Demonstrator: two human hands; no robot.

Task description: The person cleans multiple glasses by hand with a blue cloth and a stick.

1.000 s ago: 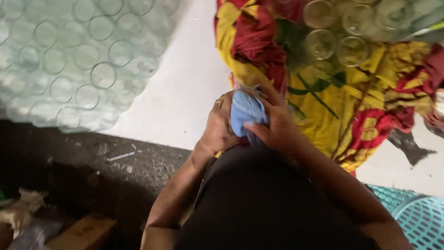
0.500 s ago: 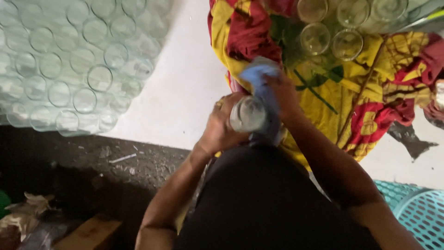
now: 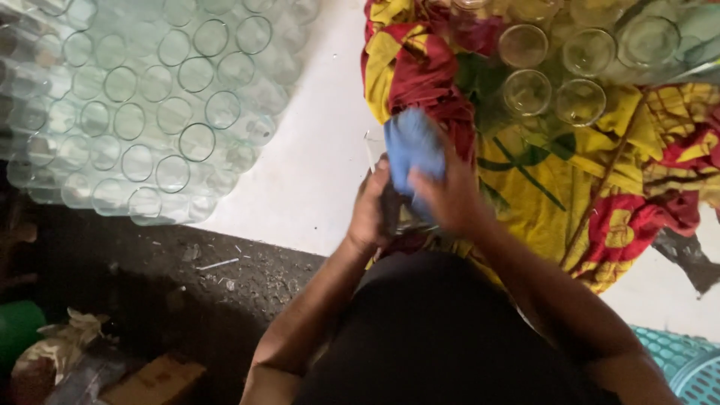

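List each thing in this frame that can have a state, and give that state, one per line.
Left hand: closed around a clear glass, mostly hidden.
Right hand: pressing a blue cloth onto the glass.
Stacked glasses: packed close, mouths toward the camera, apparently empty.
Loose glasses: on the patterned cloth, mouths toward the camera.
Patterned cloth: crumpled, spread on the white surface.
Teal basket: mostly cut off.

Glassware workshop: stacked glass tumblers (image 3: 142, 112) on floor.
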